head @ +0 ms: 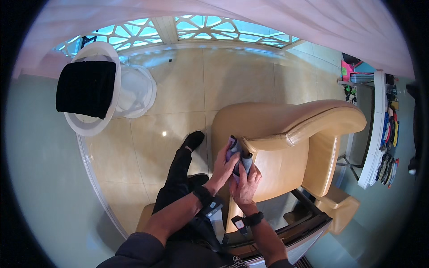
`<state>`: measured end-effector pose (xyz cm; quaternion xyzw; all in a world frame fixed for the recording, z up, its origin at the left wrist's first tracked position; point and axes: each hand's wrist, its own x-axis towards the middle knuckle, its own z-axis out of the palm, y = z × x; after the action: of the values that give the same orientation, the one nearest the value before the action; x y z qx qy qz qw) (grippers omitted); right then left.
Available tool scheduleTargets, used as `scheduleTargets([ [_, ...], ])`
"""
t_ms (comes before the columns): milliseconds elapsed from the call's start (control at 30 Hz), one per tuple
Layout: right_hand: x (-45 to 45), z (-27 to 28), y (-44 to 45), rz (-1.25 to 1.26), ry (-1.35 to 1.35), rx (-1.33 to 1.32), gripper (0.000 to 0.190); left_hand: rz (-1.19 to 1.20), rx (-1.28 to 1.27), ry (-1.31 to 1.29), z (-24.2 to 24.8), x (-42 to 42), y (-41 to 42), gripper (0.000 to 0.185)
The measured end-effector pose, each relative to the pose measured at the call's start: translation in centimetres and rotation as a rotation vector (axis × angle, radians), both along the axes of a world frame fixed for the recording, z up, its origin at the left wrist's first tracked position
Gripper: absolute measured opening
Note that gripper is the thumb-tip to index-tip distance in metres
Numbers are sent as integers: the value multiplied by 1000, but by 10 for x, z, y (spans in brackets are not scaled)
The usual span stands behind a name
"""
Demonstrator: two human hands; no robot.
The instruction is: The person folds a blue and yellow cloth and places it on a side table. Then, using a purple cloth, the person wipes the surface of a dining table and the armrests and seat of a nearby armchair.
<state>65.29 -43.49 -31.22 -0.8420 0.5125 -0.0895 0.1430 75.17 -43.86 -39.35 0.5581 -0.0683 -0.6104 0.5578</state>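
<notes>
A bunched grey and purple cloth (pixel 238 157) is gripped between my two hands, over the near corner of a tan leather armchair (pixel 281 167). My left hand (pixel 224 167) has its fingers and thumb closed on the cloth's left part. On its right side, my right hand (pixel 246 186) pinches the cloth from below, with the fingertips near a dark rolled edge. Part of the cloth is hidden behind my fingers. Both hands are close to the chair's upholstered side edge; whether the cloth touches the leather, I cannot tell.
A white round table (pixel 94 129) at the upper left bears a folded black cloth (pixel 85 88). Pink curtain fabric (pixel 318 20) hangs across the top. A dark-framed table (pixel 301 227) stands at the lower right, a white shelf (pixel 370 160) with folded items farther right. My feet are on floor tiles (pixel 167 160).
</notes>
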Motion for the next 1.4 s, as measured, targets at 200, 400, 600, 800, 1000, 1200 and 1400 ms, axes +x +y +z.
scheduleTargets([
  [200, 35, -5, -44, 53, -41, -44, 59, 19, -20, 242, -14, 32, -52, 37],
  [400, 33, -9, -32, 122, 90, -60, 43, 29, -53, 438, -16, 31, -23, 24],
  [600, 7, -14, 26, 258, 100, -56, 34, 23, 13, 611, -51, -11, 81, 37],
  [800, -48, -12, 113, 288, 98, 56, 38, 58, -24, 800, -40, -65, 181, 35],
  [1000, -73, 0, 167, 108, -23, 54, 31, -529, -123, 224, -8, -48, 204, 31],
  [1200, -78, 17, 160, -146, -267, 173, 42, -274, 174, 292, -11, -49, 180, 28],
  [1400, -41, 33, 75, -329, -525, 156, 45, -204, -7, -351, 60, -6, 67, 16],
])
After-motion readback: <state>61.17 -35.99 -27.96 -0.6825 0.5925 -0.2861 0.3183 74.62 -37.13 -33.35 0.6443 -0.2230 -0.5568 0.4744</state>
